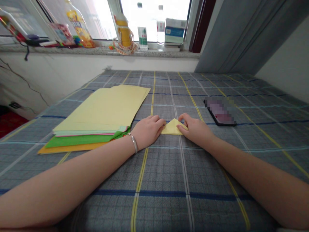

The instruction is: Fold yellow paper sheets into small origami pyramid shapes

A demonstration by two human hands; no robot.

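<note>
Fingers (161,121) of left hand (147,132) and right hand (195,130) touch a yellow paper triangle (172,128).

The folded triangle (173,128) is smooth, matt paper. My bangle (133,143) is shiny metal; the checked cloth (164,170) looks rough.

A folded paper triangle (173,128) lies between the left hand (147,132) and the right hand (194,129) on a bed sheet (164,206), with a stack of paper (101,109) to the left, a phone (220,111) to the right, and bottles (142,27) on the windowsill (103,52) at the far side.
</note>
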